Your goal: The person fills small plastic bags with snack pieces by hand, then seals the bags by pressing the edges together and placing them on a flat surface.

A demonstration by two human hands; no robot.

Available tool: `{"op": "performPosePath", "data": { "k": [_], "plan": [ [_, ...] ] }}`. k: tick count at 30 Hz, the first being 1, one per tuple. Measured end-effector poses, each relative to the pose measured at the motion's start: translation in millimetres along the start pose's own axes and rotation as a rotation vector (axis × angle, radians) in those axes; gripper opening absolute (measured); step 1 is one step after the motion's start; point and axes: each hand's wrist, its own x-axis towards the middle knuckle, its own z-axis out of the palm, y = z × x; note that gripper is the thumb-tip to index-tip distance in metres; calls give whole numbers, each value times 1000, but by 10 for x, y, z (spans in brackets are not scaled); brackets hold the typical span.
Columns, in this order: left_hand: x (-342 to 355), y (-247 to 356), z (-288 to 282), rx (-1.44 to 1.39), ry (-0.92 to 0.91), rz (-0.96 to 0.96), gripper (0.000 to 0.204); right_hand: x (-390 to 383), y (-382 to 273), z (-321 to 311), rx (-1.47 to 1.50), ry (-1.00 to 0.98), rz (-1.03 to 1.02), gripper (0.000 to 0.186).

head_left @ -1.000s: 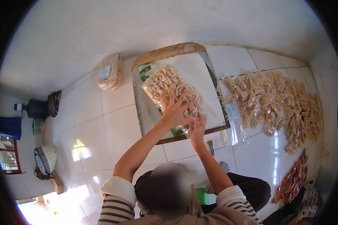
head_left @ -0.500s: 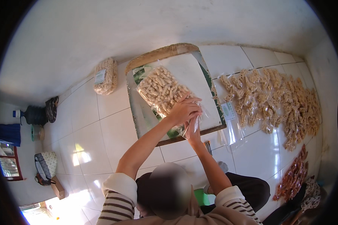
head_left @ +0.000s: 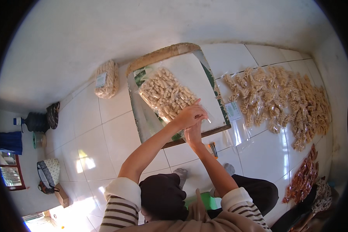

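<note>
A clear plastic bag [head_left: 164, 92] of pale, stubby snack sticks lies slanted on a low table [head_left: 205, 89] with a white and green top. Its near right end is gathered in my hands. My left hand [head_left: 190, 116] is closed over this end, fingers bent around the plastic. Just below it, my right hand [head_left: 193, 133] pinches the same end from the near side; some of its fingertips are hidden under the left hand.
A filled, labelled bag [head_left: 107, 79] stands left of the table. Many small packets of tan twisted snacks [head_left: 276, 100] cover the right floor, with reddish packets [head_left: 303, 176] nearer. Flat empty bags [head_left: 237, 131], an orange-and-black tool [head_left: 212, 150] and a green object [head_left: 207, 202] lie close by.
My hands have drawn closer together at the bag's end, and the right hand has shifted slightly left. My head has moved down, so the feet and the orange-and-black tool show more.
</note>
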Motion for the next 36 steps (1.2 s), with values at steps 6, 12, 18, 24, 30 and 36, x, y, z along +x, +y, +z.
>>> {"op": "performPosePath", "data": {
  "k": [6, 12, 18, 24, 30, 36],
  "plan": [
    [-66, -83, 25, 152, 40, 117, 5, -87, -44, -311, -564, -165, -229, 60],
    [-44, -84, 137, 348, 12, 187, 8, -251, 4, -1208, -745, -640, -336, 66],
    [273, 229, 391, 503, -227, 299, 10, -194, 207, -2927, -981, -581, -268, 29],
    [871, 397, 1361, 308, -299, 153, 13, -422, 594, -3789, -483, 47, 412, 23],
    [1195, -99, 2552, -287, -97, -472, 25, -512, 1468, -3618, -255, 160, 528, 23],
    [1087, -601, 3429, -407, 322, -670, 48, -255, 1767, -2988, -551, 208, 298, 54]
  ]
}}
